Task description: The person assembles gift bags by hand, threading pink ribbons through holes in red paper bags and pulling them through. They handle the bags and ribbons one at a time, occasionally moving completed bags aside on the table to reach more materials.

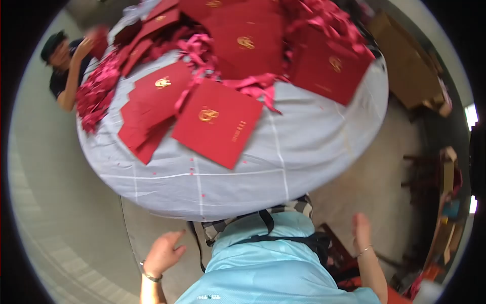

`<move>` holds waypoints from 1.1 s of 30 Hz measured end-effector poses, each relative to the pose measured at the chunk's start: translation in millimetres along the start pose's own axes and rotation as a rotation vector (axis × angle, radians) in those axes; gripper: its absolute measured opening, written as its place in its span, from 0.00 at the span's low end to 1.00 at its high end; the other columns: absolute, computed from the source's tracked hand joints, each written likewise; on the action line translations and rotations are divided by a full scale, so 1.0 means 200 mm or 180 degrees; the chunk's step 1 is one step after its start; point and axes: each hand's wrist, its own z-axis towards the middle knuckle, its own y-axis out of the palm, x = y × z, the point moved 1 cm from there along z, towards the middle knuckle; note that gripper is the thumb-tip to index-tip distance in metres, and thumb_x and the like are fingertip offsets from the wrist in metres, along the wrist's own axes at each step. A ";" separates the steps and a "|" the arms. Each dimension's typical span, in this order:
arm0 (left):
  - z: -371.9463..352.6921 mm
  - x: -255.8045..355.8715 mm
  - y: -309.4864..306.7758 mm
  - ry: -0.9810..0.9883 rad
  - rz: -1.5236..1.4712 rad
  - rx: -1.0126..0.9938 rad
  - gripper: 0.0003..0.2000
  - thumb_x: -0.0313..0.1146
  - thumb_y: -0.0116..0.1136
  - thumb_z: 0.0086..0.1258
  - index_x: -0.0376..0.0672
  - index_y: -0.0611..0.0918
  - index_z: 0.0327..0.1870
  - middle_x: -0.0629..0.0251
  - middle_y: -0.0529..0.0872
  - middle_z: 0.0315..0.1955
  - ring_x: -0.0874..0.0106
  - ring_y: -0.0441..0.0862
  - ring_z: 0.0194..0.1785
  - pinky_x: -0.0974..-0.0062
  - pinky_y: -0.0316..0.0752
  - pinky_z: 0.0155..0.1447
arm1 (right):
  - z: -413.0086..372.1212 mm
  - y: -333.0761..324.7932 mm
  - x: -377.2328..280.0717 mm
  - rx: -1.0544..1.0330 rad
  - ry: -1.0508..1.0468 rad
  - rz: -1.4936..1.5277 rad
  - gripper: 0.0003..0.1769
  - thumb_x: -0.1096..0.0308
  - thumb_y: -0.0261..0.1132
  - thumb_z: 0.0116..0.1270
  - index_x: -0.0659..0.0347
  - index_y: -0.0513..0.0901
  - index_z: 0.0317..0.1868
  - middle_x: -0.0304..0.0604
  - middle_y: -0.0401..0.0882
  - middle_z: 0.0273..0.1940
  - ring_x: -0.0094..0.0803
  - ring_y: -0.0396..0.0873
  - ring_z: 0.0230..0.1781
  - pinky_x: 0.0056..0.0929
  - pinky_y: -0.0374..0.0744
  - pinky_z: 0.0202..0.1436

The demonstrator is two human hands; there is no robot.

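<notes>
My left hand (166, 252) is in the air at the lower left, below the table's edge, thumb and a finger apart and nothing held. To the right of my body, my right hand (361, 228) is raised beside the table; its fingers are blurred and foreshortened, so their shape is unclear. A red square folder (218, 123) with gold print lies nearest to me on the cloth-covered table (243, 187). Left of it is a fanned stack of red folders (154, 96). Another red folder (330, 66) lies at the right, partly among pink ribbons (324, 20).
More red folders (245, 45) are piled at the table's far side, with a heap of pink ribbon (98, 93) at the left. Another person (68, 66) is at the far left, holding something red. Cardboard boxes (405, 61) stand at the right, near dark wooden furniture.
</notes>
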 end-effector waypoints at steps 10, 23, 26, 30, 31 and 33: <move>0.42 0.23 -0.42 0.0381 -0.1480 0.1823 0.15 0.24 0.61 0.65 0.33 0.81 0.53 0.52 0.86 0.45 0.65 0.86 0.41 0.72 0.80 0.44 | -0.44 1.09 -2.00 -0.1469 -0.5280 -0.1170 0.18 0.77 0.65 0.59 0.65 0.80 0.52 0.52 0.81 0.50 0.49 0.78 0.52 0.39 0.75 0.59; 0.78 0.30 -0.38 0.0350 -0.2484 0.2280 0.25 0.23 0.67 0.58 0.33 0.75 0.59 0.67 0.78 0.33 0.79 0.76 0.35 0.80 0.76 0.41 | -0.60 1.47 -2.14 -0.1616 -0.5108 -0.0996 0.32 0.73 0.71 0.55 0.64 0.74 0.63 0.49 0.79 0.42 0.45 0.77 0.42 0.39 0.78 0.46; 0.67 0.37 -0.37 0.0668 -0.3449 0.2103 0.21 0.25 0.66 0.64 0.34 0.76 0.58 0.70 0.79 0.35 0.83 0.77 0.37 0.80 0.77 0.42 | -0.64 1.35 -2.08 -0.2023 -0.4256 -0.0351 0.33 0.79 0.72 0.54 0.64 0.75 0.63 0.45 0.76 0.38 0.34 0.75 0.35 0.28 0.77 0.39; 0.67 0.42 -0.40 0.0655 -0.3214 0.1944 0.09 0.27 0.63 0.68 0.33 0.82 0.45 0.69 0.84 0.32 0.83 0.78 0.36 0.81 0.77 0.42 | -0.65 1.30 -2.00 -0.2693 -0.3310 0.0051 0.21 0.77 0.70 0.59 0.66 0.80 0.54 0.40 0.77 0.39 0.23 0.73 0.31 0.23 0.74 0.36; 0.68 0.42 -0.39 0.0668 -0.3229 0.1958 0.09 0.27 0.63 0.68 0.33 0.82 0.45 0.69 0.84 0.32 0.83 0.78 0.36 0.81 0.77 0.42 | -0.65 1.32 -1.98 -0.2657 -0.3535 0.0024 0.19 0.77 0.71 0.59 0.66 0.80 0.51 0.40 0.77 0.39 0.23 0.73 0.30 0.22 0.74 0.36; 0.70 0.39 -0.37 0.0530 -0.2941 0.2207 0.06 0.29 0.58 0.73 0.34 0.83 0.41 0.71 0.84 0.32 0.85 0.77 0.37 0.83 0.74 0.42 | -0.67 1.36 -1.92 -0.2544 -0.3699 0.0158 0.12 0.77 0.69 0.63 0.67 0.77 0.45 0.38 0.79 0.39 0.20 0.75 0.32 0.18 0.75 0.37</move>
